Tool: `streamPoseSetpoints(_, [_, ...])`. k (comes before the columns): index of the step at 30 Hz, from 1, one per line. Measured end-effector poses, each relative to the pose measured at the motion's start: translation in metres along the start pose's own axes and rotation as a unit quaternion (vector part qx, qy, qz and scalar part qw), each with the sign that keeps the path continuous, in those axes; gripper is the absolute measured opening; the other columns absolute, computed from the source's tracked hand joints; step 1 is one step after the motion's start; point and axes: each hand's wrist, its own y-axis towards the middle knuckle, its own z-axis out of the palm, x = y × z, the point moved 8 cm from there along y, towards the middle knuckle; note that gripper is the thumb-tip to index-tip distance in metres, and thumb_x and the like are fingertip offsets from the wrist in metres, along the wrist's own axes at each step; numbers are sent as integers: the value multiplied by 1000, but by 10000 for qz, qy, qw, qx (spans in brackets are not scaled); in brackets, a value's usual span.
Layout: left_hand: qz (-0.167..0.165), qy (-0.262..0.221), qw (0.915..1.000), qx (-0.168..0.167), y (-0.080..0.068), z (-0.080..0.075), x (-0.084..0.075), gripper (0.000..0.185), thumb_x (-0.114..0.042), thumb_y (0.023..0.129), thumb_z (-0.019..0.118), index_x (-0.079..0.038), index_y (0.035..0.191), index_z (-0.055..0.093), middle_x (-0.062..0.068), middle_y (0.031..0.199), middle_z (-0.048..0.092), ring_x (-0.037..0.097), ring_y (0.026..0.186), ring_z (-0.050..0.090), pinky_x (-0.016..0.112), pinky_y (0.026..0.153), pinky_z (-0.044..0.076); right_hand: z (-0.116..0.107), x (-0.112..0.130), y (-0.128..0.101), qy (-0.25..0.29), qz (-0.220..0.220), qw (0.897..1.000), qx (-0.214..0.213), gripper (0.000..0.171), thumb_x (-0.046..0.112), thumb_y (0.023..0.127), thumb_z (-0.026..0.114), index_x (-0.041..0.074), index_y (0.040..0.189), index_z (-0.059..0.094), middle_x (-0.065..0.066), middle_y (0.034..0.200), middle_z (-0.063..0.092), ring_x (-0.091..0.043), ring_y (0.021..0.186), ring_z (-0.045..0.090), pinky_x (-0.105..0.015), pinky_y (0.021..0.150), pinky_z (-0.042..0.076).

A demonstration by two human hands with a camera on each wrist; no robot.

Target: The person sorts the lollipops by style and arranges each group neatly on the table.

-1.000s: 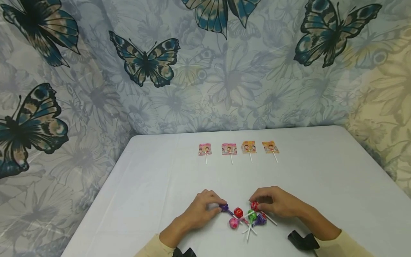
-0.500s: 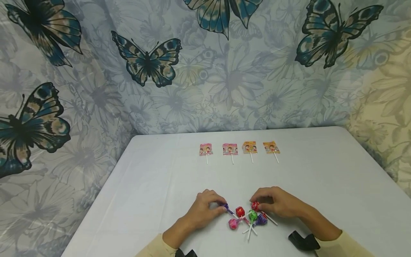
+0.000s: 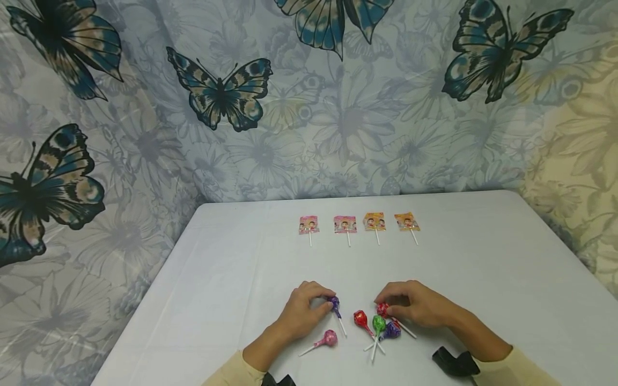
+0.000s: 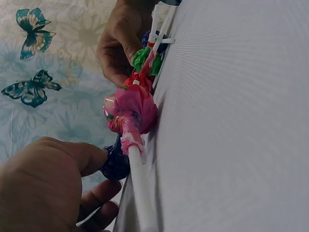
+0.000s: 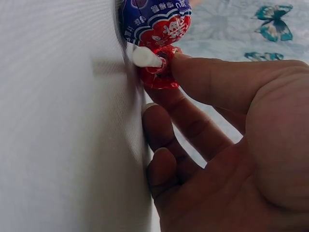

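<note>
Since the earlier frame, the pink lollipop (image 3: 330, 338) has left the pile and lies just beside the left hand (image 3: 304, 311), stick toward its wrist. The purple lollipop (image 3: 335, 303), pinched between left thumb and fingers, has also come away. Right hand (image 3: 420, 303) pinches a red lollipop (image 3: 382, 309), head partly covered by fingers. Between the hands: green lollipop (image 3: 379, 323) overlapping others, crossed sticks hard to assign. Left wrist view: pink lollipop partly blocks the purple one.

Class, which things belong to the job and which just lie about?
Probably the job:
round wrapped purple lollipop in left hand
round wrapped red lollipop in right hand
round pink lollipop, round green lollipop, second red lollipop, second purple lollipop

Perhaps lying about:
two flat pink lollipop packets
two flat orange lollipop packets
</note>
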Motion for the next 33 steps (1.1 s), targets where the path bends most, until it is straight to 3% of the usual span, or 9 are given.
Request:
streamPoseSetpoints(8, [-206, 102, 9996, -151, 2, 2, 3, 12, -23, 82, 78, -19, 90, 71, -16, 87, 64, 9, 85, 54, 27, 76, 42, 0, 1, 0, 14, -144, 9999, -23, 20, 12, 92, 65, 13, 112, 69, 3, 108, 66, -16, 101, 59, -29, 88, 47])
streamPoseSetpoints(18, [-454, 499, 9972, -330, -1, -4, 5, 21, -27, 81, 79, -12, 95, 75, -14, 80, 62, 8, 79, 52, 27, 72, 40, 1, 5, 2, 33, -341, 9994, -80, 20, 9, 93, 64, 13, 112, 69, 2, 106, 66, -17, 99, 60, -29, 87, 47])
streamPoseSetpoints(33, [-447, 891, 9950, -51, 0, -1, 0, 24, -27, 77, 82, -13, 96, 76, -15, 88, 64, 5, 87, 51, 41, 82, 33, 1, 2, 1, 24, -200, 9998, -64, 20, 13, 93, 65, 14, 112, 69, 3, 106, 65, -16, 99, 59, -29, 87, 47])
